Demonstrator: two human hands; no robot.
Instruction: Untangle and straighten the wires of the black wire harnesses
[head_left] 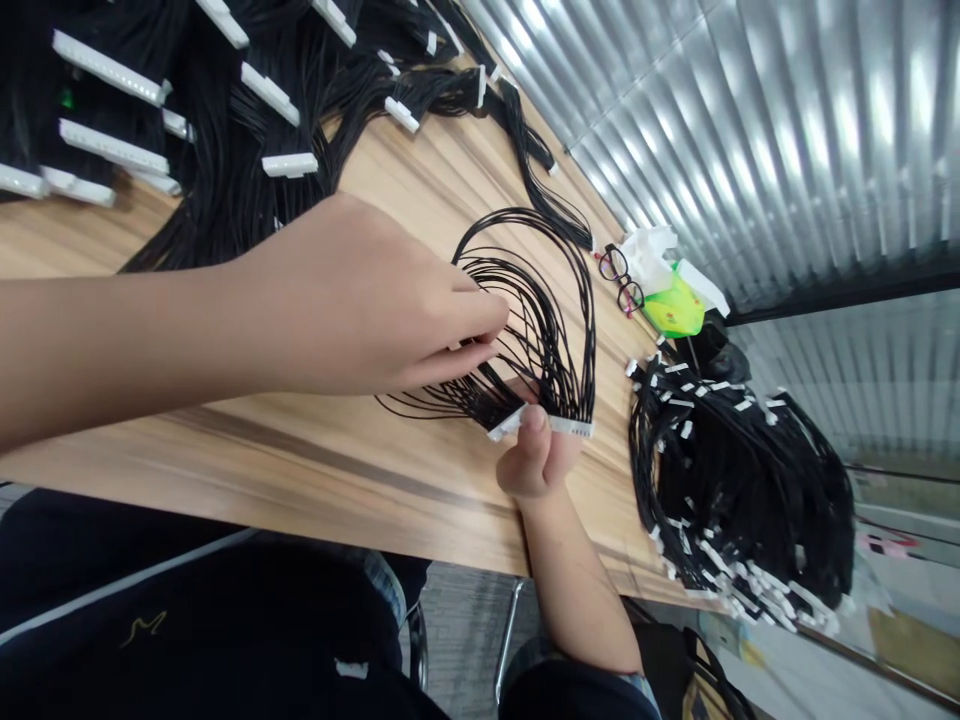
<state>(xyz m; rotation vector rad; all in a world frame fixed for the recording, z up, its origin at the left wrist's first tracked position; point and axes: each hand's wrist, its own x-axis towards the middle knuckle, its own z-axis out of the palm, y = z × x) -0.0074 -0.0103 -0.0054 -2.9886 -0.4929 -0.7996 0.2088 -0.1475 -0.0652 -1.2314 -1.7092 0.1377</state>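
Observation:
A harness of thin black wires [541, 335] lies in loops on the wooden table [300, 470], its ends gathered into a white plastic connector strip [571, 427]. My right hand [536, 455] comes up from the bottom of the view and grips that strip, thumb pressed on its near side. My left hand [382, 300] reaches in from the left, with thumb and fingers pinching several of the black wires a little above the connector. Part of the strip is hidden behind my right thumb.
A large heap of black wires with white connectors [739, 490] lies at the table's right end. More harnesses [225, 100] spread across the far left. Black-framed glasses [621, 280] and a green packet [673, 305] sit by a corrugated metal wall [765, 130].

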